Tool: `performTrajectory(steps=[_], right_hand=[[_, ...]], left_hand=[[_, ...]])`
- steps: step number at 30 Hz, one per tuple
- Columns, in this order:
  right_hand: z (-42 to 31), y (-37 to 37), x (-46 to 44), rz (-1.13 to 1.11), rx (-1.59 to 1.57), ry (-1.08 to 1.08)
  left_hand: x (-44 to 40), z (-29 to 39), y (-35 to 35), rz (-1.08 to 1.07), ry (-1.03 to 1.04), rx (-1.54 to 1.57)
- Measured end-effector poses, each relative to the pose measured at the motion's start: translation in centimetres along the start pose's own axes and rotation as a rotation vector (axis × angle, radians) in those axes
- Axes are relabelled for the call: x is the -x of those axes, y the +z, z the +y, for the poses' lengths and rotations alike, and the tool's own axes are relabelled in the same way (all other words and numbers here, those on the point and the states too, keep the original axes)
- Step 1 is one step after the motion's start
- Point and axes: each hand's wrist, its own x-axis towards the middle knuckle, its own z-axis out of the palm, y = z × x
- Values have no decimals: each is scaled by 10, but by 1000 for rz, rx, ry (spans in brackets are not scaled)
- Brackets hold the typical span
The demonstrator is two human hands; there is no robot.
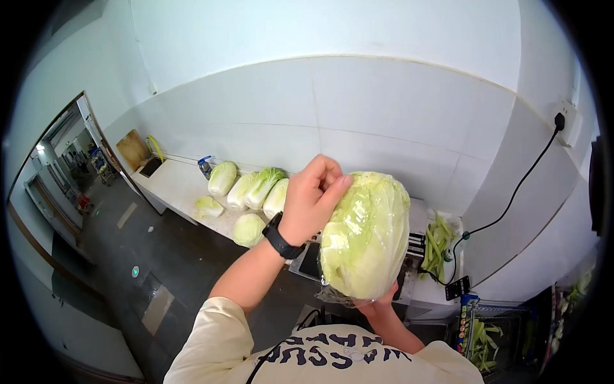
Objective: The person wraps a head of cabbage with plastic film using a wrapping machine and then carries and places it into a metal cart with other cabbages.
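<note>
Printed in two dark rows on the cream shirt (339, 358), inverted and creased; not reliably legible. Marked in green on the round floor sticker (135, 271); too small to read.

I record clear plastic film (361, 221) over the cabbage (377, 256), glossy and creased, with bright highlights. The cabbage leaves beneath look finely crinkled. I find the watch strap (279, 240) matt and rubber-like. The shirt (214, 336) is soft, matt cloth with flat dark print. I note 1 wall (256, 96) in 2 finishes: plain paint-like above, smooth tile-like panels with a low sheen below. The countertop (182, 189) reads smooth and hard; the plug (559, 121) is dark plastic. The floor (179, 262) shows a dull sheen.
</note>
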Motion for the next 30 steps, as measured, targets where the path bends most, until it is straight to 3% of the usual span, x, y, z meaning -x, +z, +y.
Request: performTrajectory(steps=[2,5,7,9,12,22,26,29,30], right_hand=[[10,-19,-10,-22,-77,-34],[11,-20,-19,-162,-249,5],[6,-4,-23,-150,-190,-76],[0,6,-28,-130,-147,-135],[-6,13,-33,-81,-135,-158],[1,12,-47,-119,-168,-209],[7,-11,-48,-124,-217,-199],[4,-8,-40,-140,-311,-127],[5,-9,-39,-122,-314,-128]], left_hand=[[-11,4,-3,-7,-5,-182],[-25,-30,-14,211,158,-373],[-1,-28,-28,71,-274,282],[24,-15,-25,-2,-439,541],[40,7,-14,-124,-367,468],[46,20,-11,141,35,226],[36,26,3,217,-171,377],[17,-23,16,222,-16,242],[16,-14,20,229,-165,265]])
